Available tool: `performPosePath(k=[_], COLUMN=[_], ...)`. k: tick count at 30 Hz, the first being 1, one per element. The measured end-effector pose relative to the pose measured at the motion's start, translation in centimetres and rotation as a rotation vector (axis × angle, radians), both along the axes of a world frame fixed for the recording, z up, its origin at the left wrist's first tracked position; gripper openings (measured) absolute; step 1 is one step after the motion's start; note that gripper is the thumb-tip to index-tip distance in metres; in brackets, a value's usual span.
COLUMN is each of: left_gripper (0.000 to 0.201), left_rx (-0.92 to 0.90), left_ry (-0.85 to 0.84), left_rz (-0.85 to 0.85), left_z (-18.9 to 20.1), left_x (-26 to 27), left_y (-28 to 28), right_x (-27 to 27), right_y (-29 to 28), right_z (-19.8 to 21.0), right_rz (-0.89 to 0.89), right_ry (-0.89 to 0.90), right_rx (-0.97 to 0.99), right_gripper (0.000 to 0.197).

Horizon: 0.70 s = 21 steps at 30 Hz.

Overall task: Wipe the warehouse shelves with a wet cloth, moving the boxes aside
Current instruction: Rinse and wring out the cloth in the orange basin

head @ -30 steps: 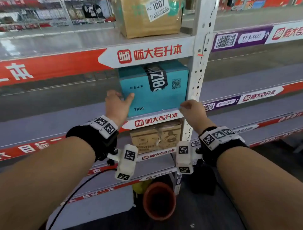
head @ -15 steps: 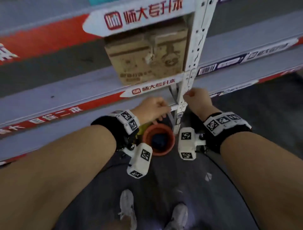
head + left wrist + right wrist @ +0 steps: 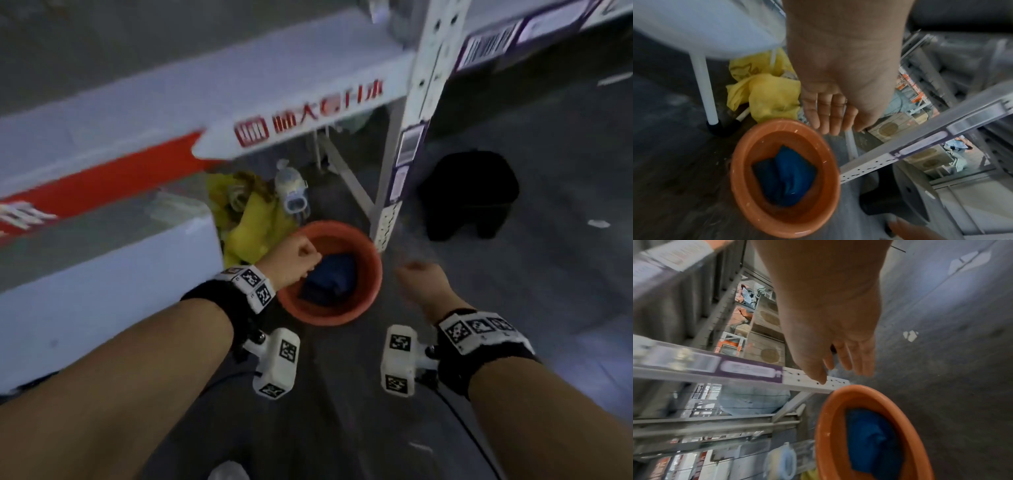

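A: Blue cloth [image 3: 784,177] bunched at the bottom of the orange basin [image 3: 740,164], on the floor by the shelf upright [image 3: 416,113], apparently lying in water

B: Left hand [image 3: 291,262] poised over the basin's near rim, fingers [image 3: 826,116] straight and together, holding nothing. Right hand [image 3: 419,279] just beside the basin, fingers [image 3: 855,358] loosely spread, equally empty

A: Probably soft, limp and heavy with water; likely to drip and sag once lifted

B: Best pinched at the raised fold in the middle, gathered into the palm, then wrung over the basin before going to the shelf [image 3: 144,113]

A: Slippery basin wall; better kept clear of
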<state>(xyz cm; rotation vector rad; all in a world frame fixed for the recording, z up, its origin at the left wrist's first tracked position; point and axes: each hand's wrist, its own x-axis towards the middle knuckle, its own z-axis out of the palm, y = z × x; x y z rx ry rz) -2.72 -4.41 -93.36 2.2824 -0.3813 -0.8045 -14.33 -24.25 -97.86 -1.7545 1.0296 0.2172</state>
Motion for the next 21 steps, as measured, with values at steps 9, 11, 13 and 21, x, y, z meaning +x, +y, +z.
performPosePath(k=[9, 11, 13, 21], left_gripper=[0.009, 0.010, 0.007, 0.023], left_rx=[-0.012, -0.043, -0.068, 0.064], left_ry=[-0.073, -0.047, -0.033, -0.102], left_rz=[-0.010, 0.007, 0.016, -0.018], left_z=[-12.9, -13.7, -14.5, -18.4], left_x=[1.8, 1.9, 2.2, 2.7], left_y=[1.6, 1.7, 1.9, 2.7], right_x=[2.2, 3.0, 3.4, 3.2], right_y=[4.2, 5.3, 6.0, 5.4], right_z=[-15.2, -15.9, -16.6, -19.0], right_rz=[-0.357, -0.402, -0.366, -0.140], right_ry=[-0.020, -0.074, -0.107, -0.037], right_rx=[0.298, 0.312, 0.243, 0.092], right_gripper=[0.091, 0.100, 0.104, 0.101])
